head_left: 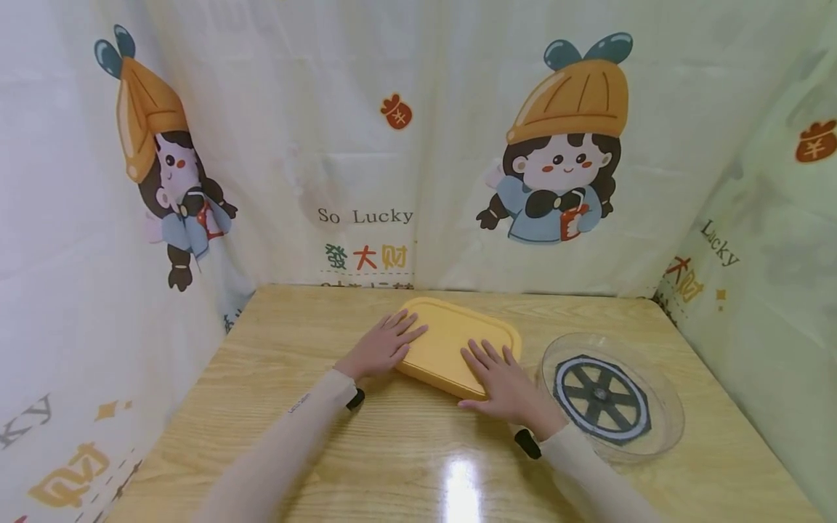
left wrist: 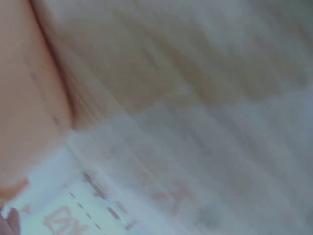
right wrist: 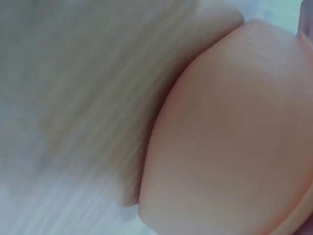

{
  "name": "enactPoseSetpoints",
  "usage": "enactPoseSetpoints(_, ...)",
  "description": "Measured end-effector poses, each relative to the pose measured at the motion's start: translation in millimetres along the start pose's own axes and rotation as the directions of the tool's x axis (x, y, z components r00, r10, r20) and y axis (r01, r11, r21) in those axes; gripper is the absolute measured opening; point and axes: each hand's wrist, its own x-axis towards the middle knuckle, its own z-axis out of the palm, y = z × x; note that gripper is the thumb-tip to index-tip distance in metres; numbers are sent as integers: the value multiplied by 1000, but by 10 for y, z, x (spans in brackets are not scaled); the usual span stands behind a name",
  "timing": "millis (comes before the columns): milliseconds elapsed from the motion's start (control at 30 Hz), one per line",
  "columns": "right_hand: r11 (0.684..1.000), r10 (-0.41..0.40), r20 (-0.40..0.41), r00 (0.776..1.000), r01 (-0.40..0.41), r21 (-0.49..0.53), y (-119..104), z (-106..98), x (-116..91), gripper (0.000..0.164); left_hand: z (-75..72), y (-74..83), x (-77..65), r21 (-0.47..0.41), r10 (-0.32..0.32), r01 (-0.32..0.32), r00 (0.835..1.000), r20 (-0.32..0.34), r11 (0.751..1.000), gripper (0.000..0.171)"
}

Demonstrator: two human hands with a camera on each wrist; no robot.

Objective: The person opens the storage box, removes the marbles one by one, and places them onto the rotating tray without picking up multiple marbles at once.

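A yellow, flat rectangular box [head_left: 451, 335] with rounded corners and a raised rim along its far edge lies at an angle on the table. My left hand [head_left: 381, 347] rests on its left end, fingers spread over the top. On the near right part lies my right hand [head_left: 502, 385], its fingers fairly straight on the top and the thumb near the front edge. In the right wrist view the box's smooth side [right wrist: 230, 132] fills much of the frame, looking orange. Both wrist views are blurred.
Right of the box, beside my right forearm, stands a clear round tub [head_left: 673, 407] with a dark, spoked, wheel-like piece [head_left: 600, 394] inside. The wooden table [head_left: 275, 349] ends at a printed curtain [head_left: 451, 254] behind and at both sides.
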Motion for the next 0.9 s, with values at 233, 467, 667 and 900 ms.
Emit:
enactPoseSetpoints(233, 994, -103, -53, 993, 102, -27, -181, 13, -175, 88, -34, -252, 136, 47, 65, -68, 996, 58, 997, 48)
enactPoseSetpoints(467, 987, -159, -90, 983, 155, -46, -446, 83, -245, 88, -125, -398, 287, 158, 81, -101, 989, 124, 982, 48)
enactPoseSetpoints(667, 983, -184, -130, 974, 179, -49, -636, 99, -255, 89, -151, -439, 404, 205, 86, -109, 989, 119, 973, 47)
enactPoseSetpoints(900, 982, -183, -125, 975, 174, -77, -760, 109, -266, 88, -90, -416, 458, 214, 34, -31, 999, -12, 976, 47)
